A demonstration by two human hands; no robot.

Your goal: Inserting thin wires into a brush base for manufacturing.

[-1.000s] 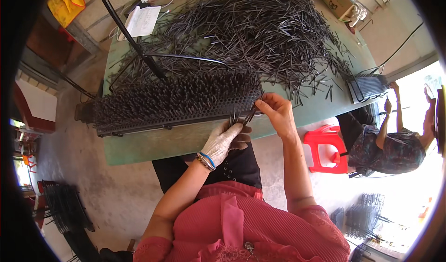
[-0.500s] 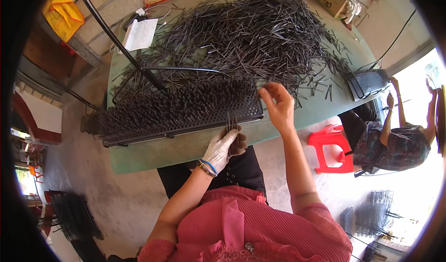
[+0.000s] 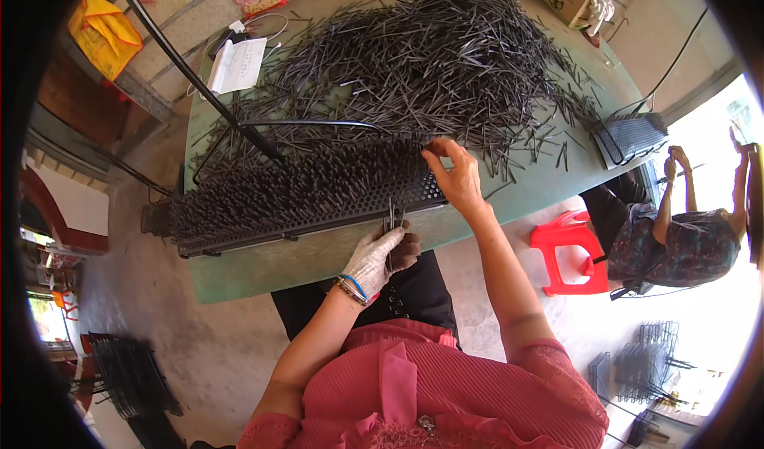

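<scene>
A long black perforated rack (image 3: 350, 208) lies along the near edge of the green table, its holes filled with upright thin dark strips (image 3: 286, 178). Bare holes show along its front side and toward the right end. My left hand (image 3: 377, 256), in a pale knitted glove, is closed round a small bunch of dark strips (image 3: 391, 217) pointing up, just in front of the rack. My bare right hand (image 3: 455, 174) is over the rack's right end, thumb and forefinger pinched at the standing strips. Whatever is between those fingertips is too small to make out.
A big heap of loose dark strips (image 3: 469, 59) covers the table (image 3: 549, 180). A black metal bar (image 3: 187, 67) slants across the left side. Notebook (image 3: 237, 66) and cardboard box (image 3: 561, 0) sit toward the back. On the right, a co-worker (image 3: 676, 246) works near a red stool (image 3: 563, 254).
My right hand has moved left and slightly down, from beside the rack's right end to over it. My left hand keeps its bunch in nearly the same place.
</scene>
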